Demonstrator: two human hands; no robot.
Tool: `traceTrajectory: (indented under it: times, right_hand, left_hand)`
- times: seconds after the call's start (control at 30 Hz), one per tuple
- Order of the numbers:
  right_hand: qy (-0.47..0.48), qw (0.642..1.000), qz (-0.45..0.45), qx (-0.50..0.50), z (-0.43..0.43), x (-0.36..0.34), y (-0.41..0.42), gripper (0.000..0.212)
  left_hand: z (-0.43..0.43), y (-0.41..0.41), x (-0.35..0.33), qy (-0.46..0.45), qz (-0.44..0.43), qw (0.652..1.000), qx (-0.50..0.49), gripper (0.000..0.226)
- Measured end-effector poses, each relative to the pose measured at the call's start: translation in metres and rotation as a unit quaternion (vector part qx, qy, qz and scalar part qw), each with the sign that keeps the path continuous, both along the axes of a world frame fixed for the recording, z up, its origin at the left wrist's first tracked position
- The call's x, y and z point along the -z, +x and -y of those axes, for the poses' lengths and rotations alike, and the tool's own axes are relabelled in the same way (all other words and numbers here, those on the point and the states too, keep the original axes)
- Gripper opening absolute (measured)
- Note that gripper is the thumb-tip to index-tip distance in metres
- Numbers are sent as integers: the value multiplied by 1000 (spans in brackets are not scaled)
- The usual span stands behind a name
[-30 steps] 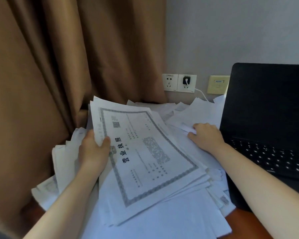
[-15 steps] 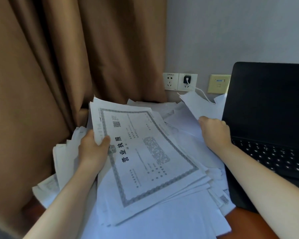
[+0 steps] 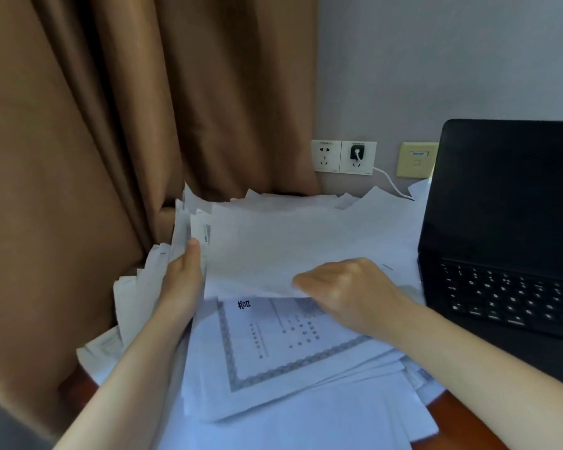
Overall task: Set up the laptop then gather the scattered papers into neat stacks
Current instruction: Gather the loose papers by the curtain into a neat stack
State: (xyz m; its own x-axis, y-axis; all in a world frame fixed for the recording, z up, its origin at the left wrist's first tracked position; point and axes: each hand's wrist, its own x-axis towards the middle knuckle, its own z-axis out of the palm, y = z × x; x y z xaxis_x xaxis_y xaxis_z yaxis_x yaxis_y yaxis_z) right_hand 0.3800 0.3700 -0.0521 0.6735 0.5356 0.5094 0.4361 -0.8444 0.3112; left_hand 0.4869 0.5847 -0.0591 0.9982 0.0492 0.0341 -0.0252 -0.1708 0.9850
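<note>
A person's left hand (image 3: 182, 280) grips the left edge of a stack of papers (image 3: 306, 394). Its thumb is pressed on top and the other fingers are curled out of sight beneath the sheets. The right hand (image 3: 348, 293) pinches the near edge of a blank sheet (image 3: 273, 251), thumb laid along the top. The rest of its fingers are hidden under the paper, so how they lie cannot be told.

The blank sheet spreads away from both thumbs and covers the upper part of a bordered certificate (image 3: 273, 349), the topmost page of the stack. Only the certificate's lower half shows, just nearer the camera than the right-hand fingers. Its print is too blurred to read.

More loose papers (image 3: 137, 297) fan out past the left-hand knuckles, and others rise in a ragged heap beyond the fingertips. Their edges overlap too much to count.

An open laptop (image 3: 507, 196), screen dark, stands just to the right of the right hand, cut off by the frame edge. A brown curtain (image 3: 143, 108) hangs beyond the left hand. On the wall far beyond the fingers are wall sockets (image 3: 325, 156), with a white cable (image 3: 390, 185) that runs down behind the papers. A strip of reddish desk (image 3: 462, 427) shows below the right forearm.
</note>
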Motion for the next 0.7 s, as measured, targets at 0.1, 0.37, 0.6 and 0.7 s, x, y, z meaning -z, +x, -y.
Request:
traceTrajectory:
  times: [0.1, 0.37, 0.6, 0.7]
  right_hand:
    - [27, 989, -143, 9, -4, -2, -20, 35]
    - [382, 855, -226, 268, 42, -6, -5, 52]
    - [603, 718, -272, 219, 47, -4, -3, 20]
    - [537, 768, -298, 183, 34, 2, -3, 19]
  left_hand:
    - [0, -3, -3, -35, -14, 999, 19, 37]
    - [-2, -13, 0, 64, 104, 990, 71, 21]
    - [-1, -12, 0, 36, 84, 993, 77, 22]
    - [3, -10, -1, 33, 36, 996, 69, 24]
